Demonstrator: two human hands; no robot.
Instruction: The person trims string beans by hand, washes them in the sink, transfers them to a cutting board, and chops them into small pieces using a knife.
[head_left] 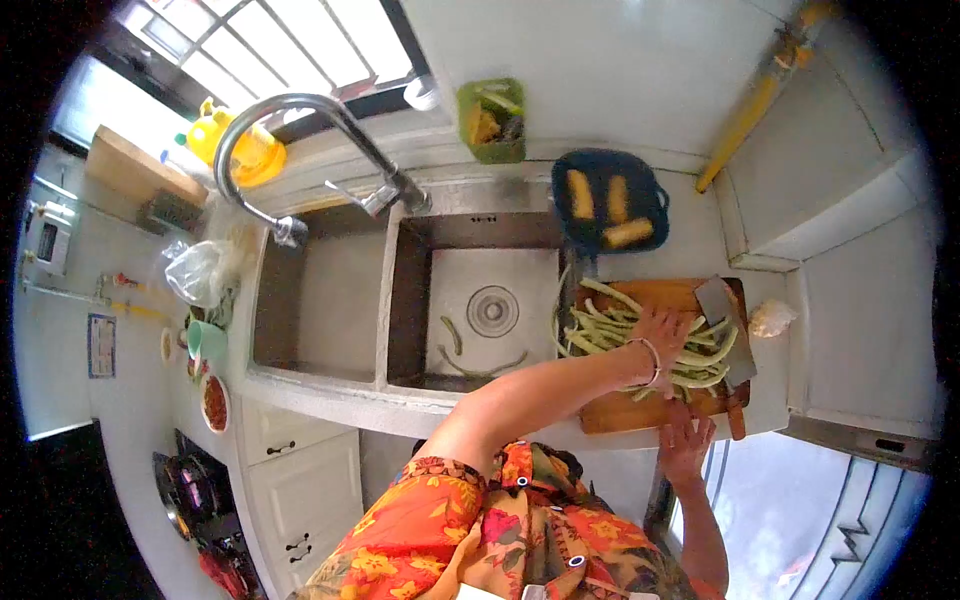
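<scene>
Long green beans lie in a loose bundle across a wooden cutting board. My left hand, a bracelet at its wrist, rests over the middle of the bundle with its fingers closed around the beans; bean ends stick out on both sides. My right hand is at the board's front edge, just below the beans, its fingers apart and nothing visible in them. A cleaver lies along the board's right side, its wooden handle toward me.
A double sink with a faucet is to the left; bean pieces lie in its right basin. Behind the board stands a dark blue basket with corn-like pieces. A green container sits by the wall, and garlic lies right of the board.
</scene>
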